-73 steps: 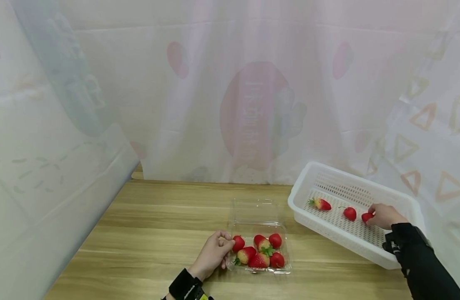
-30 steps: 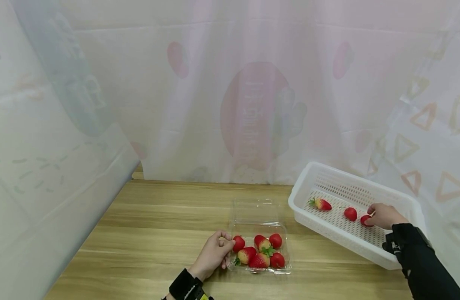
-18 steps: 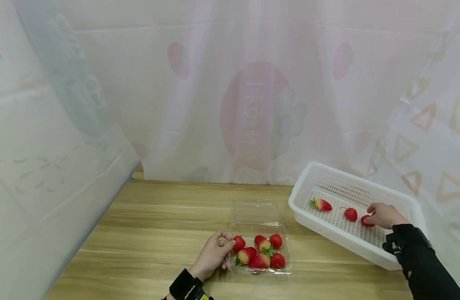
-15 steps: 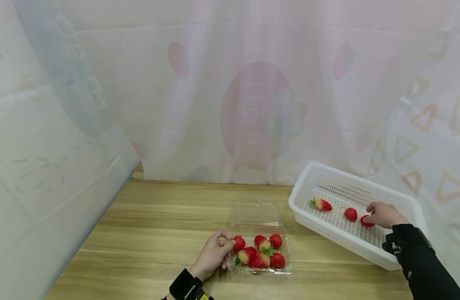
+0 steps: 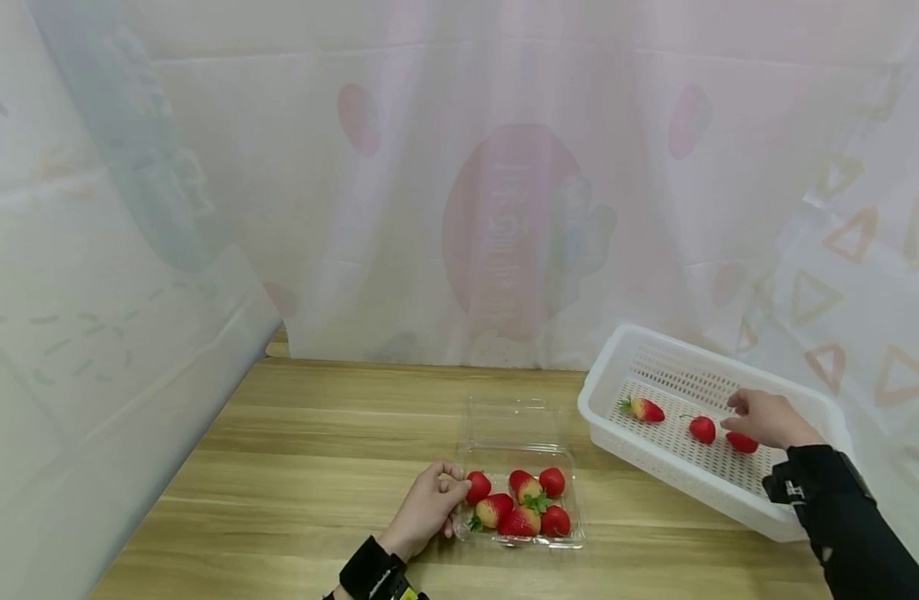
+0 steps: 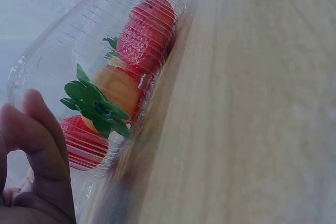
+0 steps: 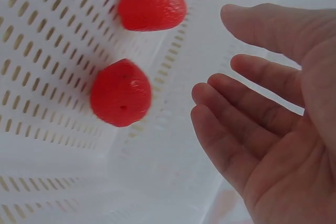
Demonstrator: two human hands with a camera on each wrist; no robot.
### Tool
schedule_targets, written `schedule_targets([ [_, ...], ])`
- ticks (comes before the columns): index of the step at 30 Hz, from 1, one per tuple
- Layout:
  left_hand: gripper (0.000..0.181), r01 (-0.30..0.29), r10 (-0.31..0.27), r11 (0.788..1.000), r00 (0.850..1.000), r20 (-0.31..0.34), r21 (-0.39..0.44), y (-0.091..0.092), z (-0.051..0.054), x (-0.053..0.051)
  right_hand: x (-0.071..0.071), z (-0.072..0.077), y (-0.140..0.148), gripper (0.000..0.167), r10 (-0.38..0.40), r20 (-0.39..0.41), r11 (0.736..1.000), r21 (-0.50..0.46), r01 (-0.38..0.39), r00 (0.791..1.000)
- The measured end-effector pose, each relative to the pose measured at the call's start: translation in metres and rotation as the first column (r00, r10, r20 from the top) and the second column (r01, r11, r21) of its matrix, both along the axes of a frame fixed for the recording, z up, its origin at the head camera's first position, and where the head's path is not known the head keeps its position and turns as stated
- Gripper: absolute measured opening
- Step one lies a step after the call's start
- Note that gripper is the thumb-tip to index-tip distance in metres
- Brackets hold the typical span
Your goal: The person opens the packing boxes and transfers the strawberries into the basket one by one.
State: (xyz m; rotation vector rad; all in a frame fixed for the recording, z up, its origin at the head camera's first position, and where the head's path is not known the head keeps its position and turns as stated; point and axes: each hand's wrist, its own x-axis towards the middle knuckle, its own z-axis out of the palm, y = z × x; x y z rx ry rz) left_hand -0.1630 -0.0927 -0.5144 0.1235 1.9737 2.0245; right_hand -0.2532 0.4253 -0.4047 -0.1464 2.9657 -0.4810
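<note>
On the left, my left hand [image 5: 425, 510] pinches the near-left rim of a clear plastic clamshell box [image 5: 575, 508], its lid folded back. Inside the box lie several strawberries [image 5: 519, 522], some with green leaves. The left wrist view shows curled fingers [image 6: 44, 156] at the box's edge. My right hand [image 5: 770, 419] hovers over the white basket [image 5: 609, 433], fingers spread and holding nothing. Just below it a red strawberry [image 5: 742, 442] lies on the basket floor. A second strawberry [image 5: 702, 429] and a leafy third [image 5: 643, 409] lie farther left in the basket.
Both containers stand on a wooden table [image 5: 317, 442], the slotted basket angled at the right. A pale printed cloth [image 5: 399, 208] hangs behind, with more cloth along the left and right sides.
My right hand has let go of the strawberry and risen slightly off it, fingers opening. That strawberry now lies on the basket floor. My left hand has stayed at the box.
</note>
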Motion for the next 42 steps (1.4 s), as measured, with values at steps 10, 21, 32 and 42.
schedule_targets([
  [10, 0.022, 0.004, -0.004, 1.000, 1.000, 0.009, 0.007, 0.001, 0.001, 0.000, 0.006, 0.017, -0.018, 0.043, 0.072, -0.150, 0.997, -0.009, -0.074, 0.986],
  [21, 0.022, 0.002, -0.002, 1.000, 1.000, 0.000, 0.004, 0.000, 0.001, 0.000, 0.016, 0.045, -0.057, 0.043, 0.136, -0.226, 0.991, 0.017, -0.136, 0.964],
  [32, 0.026, -0.006, 0.006, 1.000, 1.000, 0.004, -0.003, 0.000, 0.001, 0.000, 0.033, 0.061, -0.109, 0.041, 0.253, -0.356, 0.965, 0.029, -0.260, 0.900],
  [42, 0.023, -0.003, 0.003, 1.000, 1.000, 0.011, -0.004, 0.000, -0.001, -0.001, 0.048, 0.061, -0.144, 0.036, 0.315, -0.429, 0.942, 0.032, -0.335, 0.847],
])
